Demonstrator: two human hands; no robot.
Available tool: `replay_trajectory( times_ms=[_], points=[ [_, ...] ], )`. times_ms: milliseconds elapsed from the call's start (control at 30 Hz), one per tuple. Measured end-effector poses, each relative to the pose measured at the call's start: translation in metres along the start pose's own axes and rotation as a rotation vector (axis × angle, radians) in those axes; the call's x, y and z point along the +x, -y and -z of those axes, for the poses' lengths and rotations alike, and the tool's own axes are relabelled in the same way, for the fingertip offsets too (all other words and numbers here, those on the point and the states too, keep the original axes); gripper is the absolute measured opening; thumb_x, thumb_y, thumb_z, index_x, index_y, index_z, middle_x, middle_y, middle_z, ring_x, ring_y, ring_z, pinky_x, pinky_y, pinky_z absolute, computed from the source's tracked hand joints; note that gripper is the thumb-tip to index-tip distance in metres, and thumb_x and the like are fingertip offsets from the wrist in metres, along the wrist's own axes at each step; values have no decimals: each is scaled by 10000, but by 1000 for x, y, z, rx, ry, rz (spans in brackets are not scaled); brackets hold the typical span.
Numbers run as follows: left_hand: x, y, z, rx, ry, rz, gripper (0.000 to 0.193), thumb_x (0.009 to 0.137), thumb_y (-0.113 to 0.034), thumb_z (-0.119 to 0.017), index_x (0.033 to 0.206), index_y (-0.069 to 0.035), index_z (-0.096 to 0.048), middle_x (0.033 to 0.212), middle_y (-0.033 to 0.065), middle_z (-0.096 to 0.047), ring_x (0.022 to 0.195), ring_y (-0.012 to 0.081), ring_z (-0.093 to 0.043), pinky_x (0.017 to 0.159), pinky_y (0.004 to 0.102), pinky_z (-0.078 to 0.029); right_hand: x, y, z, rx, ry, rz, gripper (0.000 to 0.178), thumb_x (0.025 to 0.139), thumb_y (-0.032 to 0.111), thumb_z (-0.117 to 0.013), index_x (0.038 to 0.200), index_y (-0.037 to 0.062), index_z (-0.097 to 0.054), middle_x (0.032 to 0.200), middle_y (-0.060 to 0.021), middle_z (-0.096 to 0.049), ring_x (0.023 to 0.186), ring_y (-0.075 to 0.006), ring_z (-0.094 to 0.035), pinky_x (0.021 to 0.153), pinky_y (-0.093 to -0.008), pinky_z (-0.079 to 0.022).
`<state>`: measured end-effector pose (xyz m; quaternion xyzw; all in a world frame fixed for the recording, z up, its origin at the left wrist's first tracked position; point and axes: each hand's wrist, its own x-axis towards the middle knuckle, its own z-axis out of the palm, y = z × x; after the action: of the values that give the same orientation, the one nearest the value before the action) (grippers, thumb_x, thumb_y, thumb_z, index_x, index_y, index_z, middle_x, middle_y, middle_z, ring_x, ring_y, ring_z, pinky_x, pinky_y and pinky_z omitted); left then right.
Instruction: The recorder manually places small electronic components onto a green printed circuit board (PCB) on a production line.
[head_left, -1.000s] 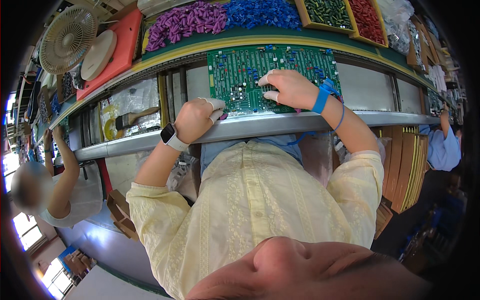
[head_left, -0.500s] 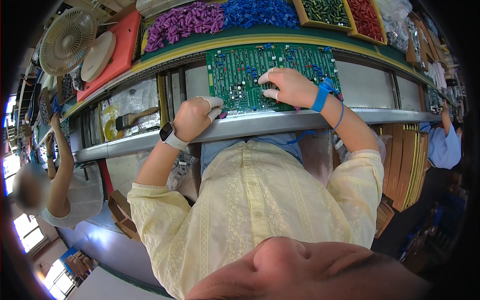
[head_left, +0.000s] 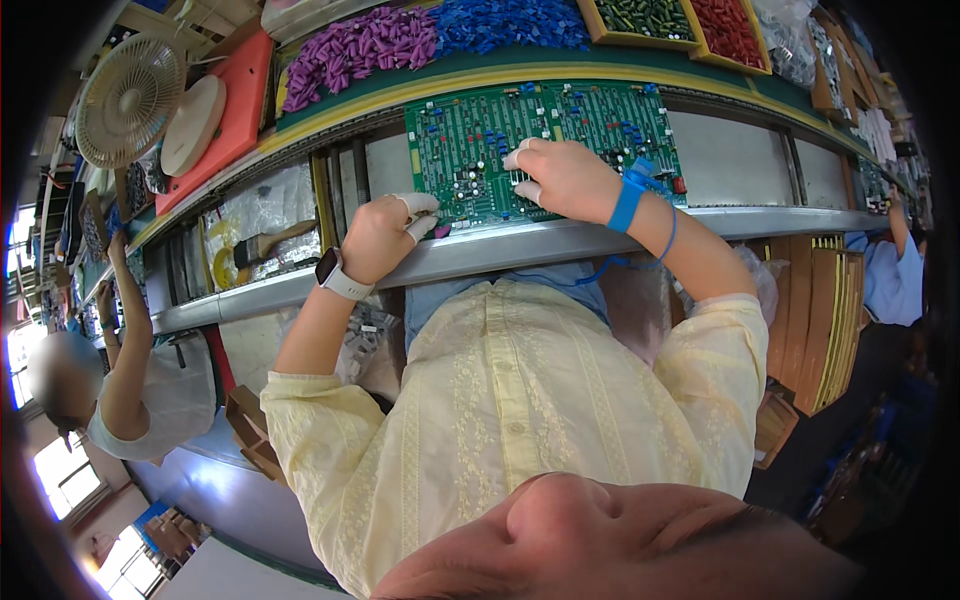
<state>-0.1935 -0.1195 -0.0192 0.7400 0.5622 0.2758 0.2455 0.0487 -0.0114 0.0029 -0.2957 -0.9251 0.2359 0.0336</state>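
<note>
A green circuit board [head_left: 445, 150], crowded with small components, lies across the metal rails before me. My left hand [head_left: 385, 235] is closed at its near left corner, white covers on the fingertips. What those fingers hold, if anything, is hidden; a small purple part [head_left: 441, 231] shows beside them at the board's edge. Over the middle of the board, my right hand [head_left: 570, 180] reaches down with covered thumb and forefinger bent toward each other. Small pale parts show between these fingertips, too small to name. A blue wrist strap [head_left: 627, 200] circles my right wrist.
Beyond the board lie heaps of purple parts [head_left: 355, 45] and blue parts [head_left: 510, 24]. Trays of green parts [head_left: 640, 20] and red parts [head_left: 728, 30] stand farther right. A brush [head_left: 275, 243] rests left of my hand; a fan [head_left: 130, 98] stands far left. Co-workers are at both sides.
My right hand has shifted left over the board, and a red part at the board's near right corner is uncovered. My left hand stays at the near left corner, still closed.
</note>
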Motion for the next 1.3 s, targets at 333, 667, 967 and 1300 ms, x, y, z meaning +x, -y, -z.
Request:
replay_trajectory(
  times_ms=[333,667,967,1300],
  points=[
    [-2,-3,2,-92,12,127,187,727,-69,-670,906,-28,-637,790,150,-635,686,243,-639,613,301,-508,4,-20,3,108,76,110,276,776,160,-621,1025,52,-574,1020,-115,-576,925,-298,-563,799,-376,-452],
    [-5,-5,-2,132,-52,-159,189,702,-62,-663,890,-53,-641,807,132,-633,725,296,-602,658,354,-490,2,-22,2,133,70,76,290,785,163,-619,1045,46,-567,1022,-121,-575,946,-296,-551,815,-378,-439],
    [-9,-13,-13,309,-113,-121,135,709,-108,-662,841,-94,-637,647,121,-575,618,276,-577,552,381,-468,3,-20,2,155,62,57,295,760,181,-643,1018,46,-592,1024,-136,-588,951,-313,-565,823,-397,-447],
    [2,-16,-3,116,16,151,184,728,-60,-666,904,-20,-634,789,146,-637,704,231,-639,625,298,-501,2,-19,2,118,39,77,299,761,182,-643,1023,46,-593,1028,-141,-588,951,-314,-565,821,-399,-449]
  ],
)
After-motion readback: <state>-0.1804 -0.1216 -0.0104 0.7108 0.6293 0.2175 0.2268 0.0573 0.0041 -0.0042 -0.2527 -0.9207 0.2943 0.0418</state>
